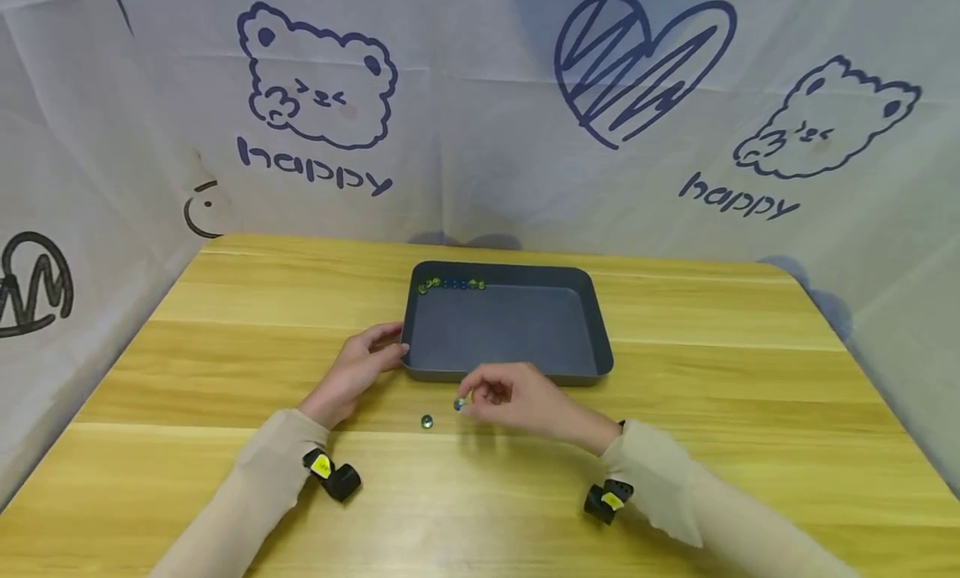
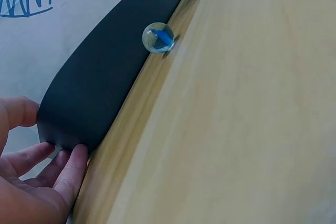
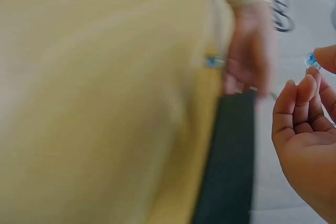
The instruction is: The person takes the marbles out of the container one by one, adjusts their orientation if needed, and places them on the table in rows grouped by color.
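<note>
A dark grey rectangular tray [image 1: 510,376] lies on the table, with several green-yellow and blue marbles [image 1: 454,284] lined up along its back left edge. My left hand [image 1: 358,369] holds the tray by its left side, thumb at the rim and fingers against the outer wall. Just in front of the tray, my right hand [image 1: 517,399] pinches a clear marble with blue in it [image 1: 459,404] between thumb and forefinger. Another clear marble with a blue swirl [image 2: 158,38] rests on the table between the two hands, apart from both.
The wooden table [image 1: 187,336] runs back to a white cloth backdrop [image 1: 480,161] with printed bears and a heart. A black wrist camera [image 1: 333,475] is strapped to the left sleeve, and another wrist camera [image 1: 606,501] to the right one.
</note>
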Action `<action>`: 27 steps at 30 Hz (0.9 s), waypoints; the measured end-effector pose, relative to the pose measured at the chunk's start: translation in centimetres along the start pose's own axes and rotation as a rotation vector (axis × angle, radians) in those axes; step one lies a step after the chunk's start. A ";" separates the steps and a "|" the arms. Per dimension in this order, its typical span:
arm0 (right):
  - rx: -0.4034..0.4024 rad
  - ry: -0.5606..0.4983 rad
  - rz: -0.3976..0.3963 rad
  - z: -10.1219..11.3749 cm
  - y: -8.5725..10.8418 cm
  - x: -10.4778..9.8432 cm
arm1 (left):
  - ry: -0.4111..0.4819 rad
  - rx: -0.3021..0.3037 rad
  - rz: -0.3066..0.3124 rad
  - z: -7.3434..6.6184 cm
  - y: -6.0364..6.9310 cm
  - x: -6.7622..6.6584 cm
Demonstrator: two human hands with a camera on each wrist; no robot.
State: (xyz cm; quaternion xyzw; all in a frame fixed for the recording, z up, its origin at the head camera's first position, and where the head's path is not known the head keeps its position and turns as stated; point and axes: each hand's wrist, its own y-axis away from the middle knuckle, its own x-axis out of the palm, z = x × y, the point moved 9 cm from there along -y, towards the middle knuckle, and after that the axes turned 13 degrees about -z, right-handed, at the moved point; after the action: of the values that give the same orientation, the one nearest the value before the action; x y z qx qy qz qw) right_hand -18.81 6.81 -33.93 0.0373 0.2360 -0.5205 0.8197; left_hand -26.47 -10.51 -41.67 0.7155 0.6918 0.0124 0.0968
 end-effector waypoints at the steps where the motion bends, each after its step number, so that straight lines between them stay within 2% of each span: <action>1: 0.010 0.007 0.014 -0.4 0.3 0.3 | 0.000 -0.002 -0.001 0.1 0.0 0.0; 5: 0.048 0.025 0.056 -1.6 1.1 1.2 | 0.007 -0.001 0.001 0.2 0.0 0.0; 15: 0.117 0.081 0.055 -3.7 1.4 1.1 | 0.011 0.003 0.007 0.2 0.1 0.0; 27: 0.087 0.136 0.060 -5.0 0.8 1.6 | 0.017 0.007 0.003 0.0 0.0 0.0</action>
State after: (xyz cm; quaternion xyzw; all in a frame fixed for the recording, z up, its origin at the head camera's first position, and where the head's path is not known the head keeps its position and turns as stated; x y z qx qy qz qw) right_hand -19.31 7.36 -39.23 0.1152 0.2671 -0.5020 0.8145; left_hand -26.49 -10.48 -41.64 0.7167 0.6916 0.0161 0.0884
